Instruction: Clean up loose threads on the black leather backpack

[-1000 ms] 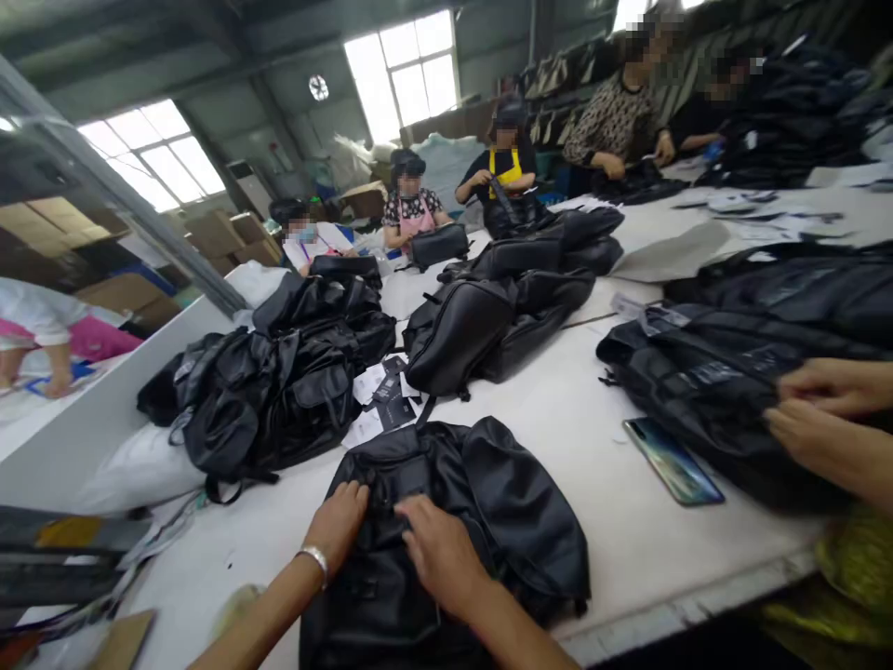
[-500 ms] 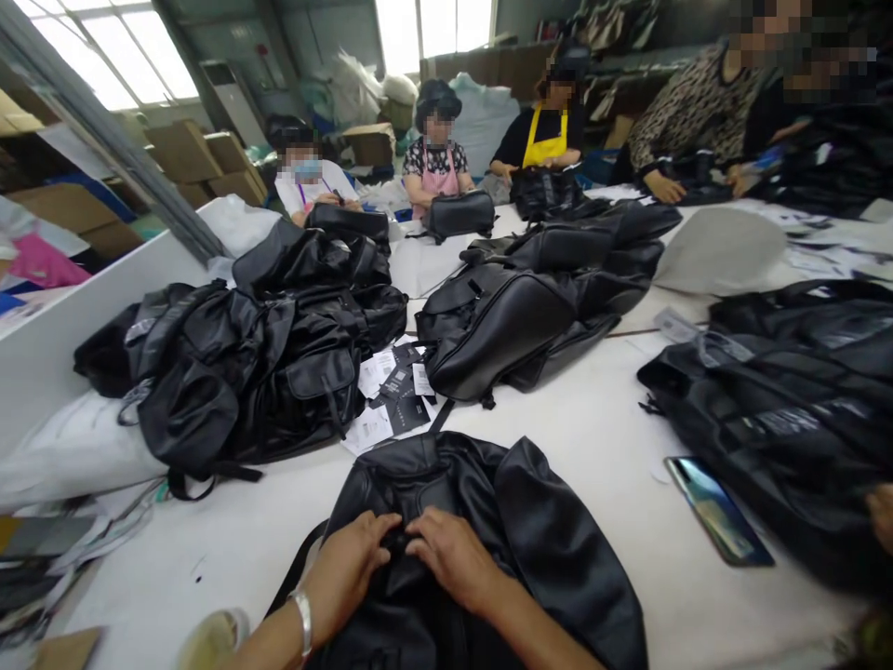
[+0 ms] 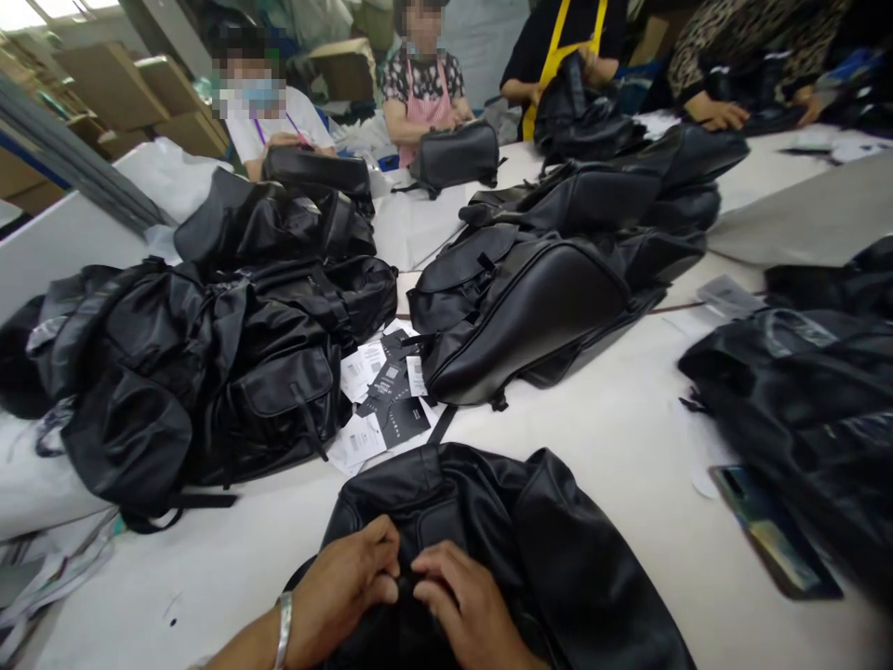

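Note:
A black leather-look backpack (image 3: 579, 549) lies in front of me at the bottom middle, its lower end cut off by the frame. My left hand (image 3: 353, 577), with a silver bracelet at the wrist, is closed in a pinch on the middle of the bag. Opposite it, my right hand (image 3: 464, 591) has thumb and fingers curled in on the same spot. A narrow gap separates the two sets of fingertips. The exact part of the bag they pinch is dark and mostly hidden by the fingers.
Black backpacks are piled on the left (image 3: 209, 372) and centre (image 3: 537, 307). Paper tags (image 3: 391, 391) lie between the piles. Rightward are a phone (image 3: 774, 530) and more black bags (image 3: 802, 400). Several co-workers handle bags across the white table (image 3: 558, 437).
The view has tilted down and come closer, so the piles look larger. My hands stay on the backpack, fingers more curled. The yellow-aproned co-worker's bag now stands more upright.

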`<state>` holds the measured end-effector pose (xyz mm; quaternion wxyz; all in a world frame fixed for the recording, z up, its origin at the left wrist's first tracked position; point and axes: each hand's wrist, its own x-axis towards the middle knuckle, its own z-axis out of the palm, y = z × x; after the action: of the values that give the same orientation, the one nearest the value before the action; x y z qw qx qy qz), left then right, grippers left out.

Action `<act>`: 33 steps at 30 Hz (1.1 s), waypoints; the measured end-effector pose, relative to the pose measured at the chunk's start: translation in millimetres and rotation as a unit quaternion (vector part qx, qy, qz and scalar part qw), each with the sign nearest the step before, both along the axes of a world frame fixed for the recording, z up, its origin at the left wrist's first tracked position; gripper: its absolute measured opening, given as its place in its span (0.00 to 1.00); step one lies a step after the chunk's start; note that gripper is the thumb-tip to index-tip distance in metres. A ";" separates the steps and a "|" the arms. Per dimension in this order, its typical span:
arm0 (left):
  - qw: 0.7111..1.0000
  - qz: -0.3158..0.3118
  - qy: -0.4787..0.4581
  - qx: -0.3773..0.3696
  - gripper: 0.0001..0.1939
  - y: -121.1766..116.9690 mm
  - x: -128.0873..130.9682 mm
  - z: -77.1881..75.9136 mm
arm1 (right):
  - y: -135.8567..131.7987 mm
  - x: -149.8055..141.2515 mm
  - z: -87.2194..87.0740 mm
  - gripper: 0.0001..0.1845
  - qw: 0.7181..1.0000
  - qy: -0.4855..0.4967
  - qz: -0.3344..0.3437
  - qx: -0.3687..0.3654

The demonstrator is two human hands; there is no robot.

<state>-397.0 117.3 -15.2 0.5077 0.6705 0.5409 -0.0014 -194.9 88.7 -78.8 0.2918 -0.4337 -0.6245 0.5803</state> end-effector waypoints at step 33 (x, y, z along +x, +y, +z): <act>0.983 0.096 -0.046 -0.146 0.07 -6.9 13.3 -6.3 | -12.5 -16.0 2.5 0.27 0.961 0.076 -0.171 -0.204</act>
<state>-383.7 110.4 -21.6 0.6226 0.5333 0.5727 -0.0005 -210.9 76.2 -76.3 0.3386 -0.5394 -0.3849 0.6680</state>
